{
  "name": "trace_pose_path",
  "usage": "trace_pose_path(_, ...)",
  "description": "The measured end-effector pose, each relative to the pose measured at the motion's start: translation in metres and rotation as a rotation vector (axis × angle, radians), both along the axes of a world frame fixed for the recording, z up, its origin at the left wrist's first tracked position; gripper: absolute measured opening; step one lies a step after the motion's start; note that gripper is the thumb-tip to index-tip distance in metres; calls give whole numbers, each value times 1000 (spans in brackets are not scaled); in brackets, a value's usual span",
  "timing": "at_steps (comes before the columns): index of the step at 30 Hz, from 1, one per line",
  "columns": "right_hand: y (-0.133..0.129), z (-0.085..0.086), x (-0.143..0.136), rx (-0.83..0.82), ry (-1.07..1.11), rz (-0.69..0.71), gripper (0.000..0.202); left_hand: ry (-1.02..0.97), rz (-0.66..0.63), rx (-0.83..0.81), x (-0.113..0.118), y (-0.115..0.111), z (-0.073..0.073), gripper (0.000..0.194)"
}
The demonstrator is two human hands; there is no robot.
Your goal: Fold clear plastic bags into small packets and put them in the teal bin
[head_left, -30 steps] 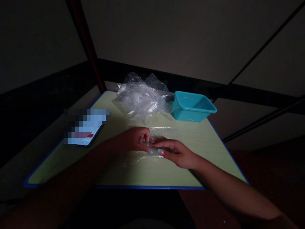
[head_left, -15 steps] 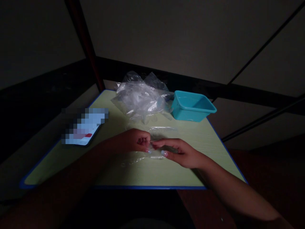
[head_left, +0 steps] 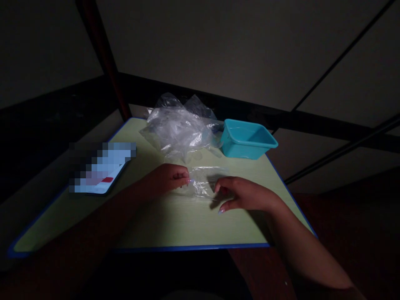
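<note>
Dim light falls on your pale table (head_left: 193, 227). Mid-frame lies clear plastic film (head_left: 203, 188); your left hand (head_left: 168, 177) pinches its left side, your right hand (head_left: 243, 193) curves loosely, thumb apart, at its right end. Upper centre: crumpled plastic (head_left: 179, 127), then a turquoise bin (head_left: 242, 151); left, a phone (head_left: 108, 180).

Table (head_left: 200, 227): pale yellow-green, blue-edged | left side: lit phone (head_left: 108, 183) | far side: crumpled clear plastic heap (head_left: 179, 129) | far right: turquoise bin (head_left: 243, 150) | middle: clear plastic bag (head_left: 202, 189)
</note>
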State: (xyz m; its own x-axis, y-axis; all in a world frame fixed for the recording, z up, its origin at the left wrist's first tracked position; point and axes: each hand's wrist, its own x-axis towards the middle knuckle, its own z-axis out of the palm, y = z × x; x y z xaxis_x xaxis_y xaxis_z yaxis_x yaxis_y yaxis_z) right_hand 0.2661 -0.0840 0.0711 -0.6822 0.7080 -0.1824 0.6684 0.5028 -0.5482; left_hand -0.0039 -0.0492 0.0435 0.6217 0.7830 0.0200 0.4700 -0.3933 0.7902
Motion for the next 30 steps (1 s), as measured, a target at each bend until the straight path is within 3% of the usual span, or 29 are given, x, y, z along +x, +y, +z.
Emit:
trace_pose_path(8, 5, 0, 5, -67, -37, -60, 22, 133, 68, 50, -5, 7, -5, 29)
trace_pose_path(14, 15, 0, 19, -161, -16, -143, 7, 158, 71, -7, -5, 7, -3, 29)
trace_pose_path(20, 16, -2, 19, -153, -95, -49, 30, 200, 140, 24, -3, 4, 8, 32)
trace_pose_path(30, 10, -2, 9, -53, -52, -31, 25, 194, 285, 109, 0, 5, 7, 34)
